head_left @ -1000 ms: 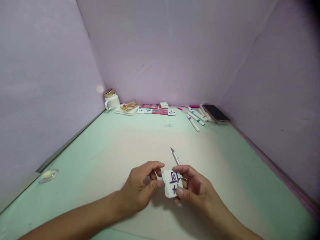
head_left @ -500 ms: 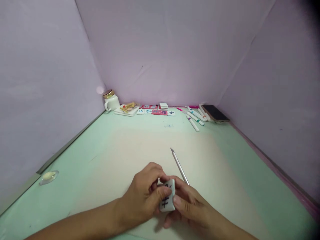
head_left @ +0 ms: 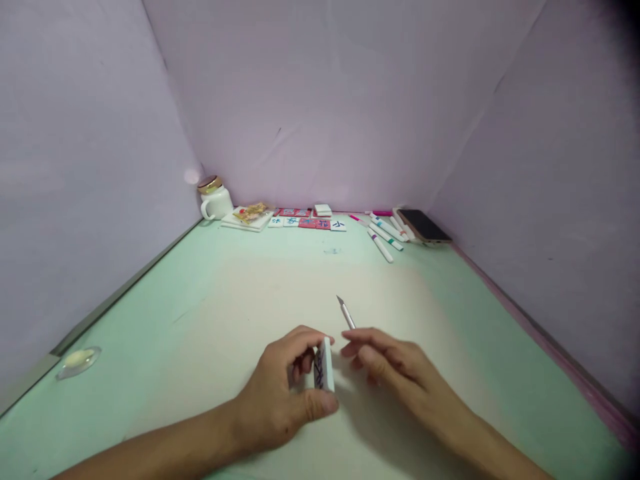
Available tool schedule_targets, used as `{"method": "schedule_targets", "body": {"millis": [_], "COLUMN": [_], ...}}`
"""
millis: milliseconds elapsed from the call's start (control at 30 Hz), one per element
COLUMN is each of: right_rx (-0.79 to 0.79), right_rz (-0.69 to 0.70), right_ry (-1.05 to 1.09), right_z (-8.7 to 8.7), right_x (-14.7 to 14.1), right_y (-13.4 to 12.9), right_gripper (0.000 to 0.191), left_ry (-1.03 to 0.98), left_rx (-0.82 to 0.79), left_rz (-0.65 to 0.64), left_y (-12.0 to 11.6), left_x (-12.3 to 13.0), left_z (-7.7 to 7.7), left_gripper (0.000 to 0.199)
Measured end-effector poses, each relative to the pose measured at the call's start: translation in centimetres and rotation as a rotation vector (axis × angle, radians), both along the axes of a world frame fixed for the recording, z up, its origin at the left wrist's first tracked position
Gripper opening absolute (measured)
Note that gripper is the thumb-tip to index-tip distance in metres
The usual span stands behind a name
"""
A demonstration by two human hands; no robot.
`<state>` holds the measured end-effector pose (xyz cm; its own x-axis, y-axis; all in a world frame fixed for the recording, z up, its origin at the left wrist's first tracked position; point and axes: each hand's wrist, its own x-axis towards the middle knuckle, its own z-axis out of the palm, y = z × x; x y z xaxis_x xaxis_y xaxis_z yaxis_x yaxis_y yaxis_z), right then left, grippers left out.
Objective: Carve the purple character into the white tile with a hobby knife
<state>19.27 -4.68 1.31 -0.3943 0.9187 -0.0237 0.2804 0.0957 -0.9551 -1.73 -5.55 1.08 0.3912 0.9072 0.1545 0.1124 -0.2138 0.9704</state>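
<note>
My left hand [head_left: 287, 383] grips a small white block [head_left: 328, 365] with dark brush-like writing on its side. The block stands on edge, held between the thumb below and the fingers above. To the right of it, my right hand [head_left: 387, 363] is apart from the block, its fingers loosely bent and slightly spread. Beneath those fingertips lies a silver craft knife [head_left: 347, 315], blade pointing away and to the left. The rest of its handle is hidden by the right hand, and I see no grip on it.
Written tiles in white and red [head_left: 308, 223] line the back, beside white pads [head_left: 246, 219] and a lidded white mug [head_left: 217, 201]. Markers [head_left: 381, 245] and a phone [head_left: 424, 225] lie back right. A small clear dish [head_left: 79, 362] sits at left. Pale walls enclose the table.
My right hand has let go of the white block and moved right, over the knife handle. The left hand keeps the block, now turned more edge-on. The view has shifted slightly.
</note>
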Motion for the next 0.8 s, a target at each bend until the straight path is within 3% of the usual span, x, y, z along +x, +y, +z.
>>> {"method": "schedule_targets", "body": {"millis": [100,167,233,333,600,700,800], "right_rx": [0.239,0.338,0.380,0.402,0.483,0.531,0.708], "right_rz": [-0.274,-0.286,-0.257,-0.225,-0.257,-0.313,-0.277], "right_ry": [-0.462,-0.758,-0.886,-0.922,-0.926,-0.705,-0.469], "right_z": [-0.1,-0.2,-0.4,-0.8,-1.5,-1.2,-0.8], "right_x": [0.4,-0.1,-0.9,-1.5,0.5,1.0,1.1], "right_y": [1.9,3.1,4.2,4.9,3.5,2.3,0.6], "right_gripper": [0.030,0.025,0.020,0.012,0.017,0.016,0.013], "left_ry": [0.047,0.115,0.183,0.228,0.079,-0.053,-0.128], "left_rx": [-0.085,-0.066,0.000,0.038,0.009,-0.100,-0.218], "left_rz": [0.097,0.143,0.170,0.139,0.013,-0.024,-0.016], "left_y": [0.4,0.6,0.7,0.8,0.6,0.4,0.5], "left_x": [-0.2,-0.2,-0.1,0.0,0.3,0.5,0.6], "left_z": [-0.1,-0.1,-0.2,-0.4,-0.6,-0.6,-0.7], "left_gripper": [0.051,0.049,0.047,0.048,0.046,0.048,0.055]}}
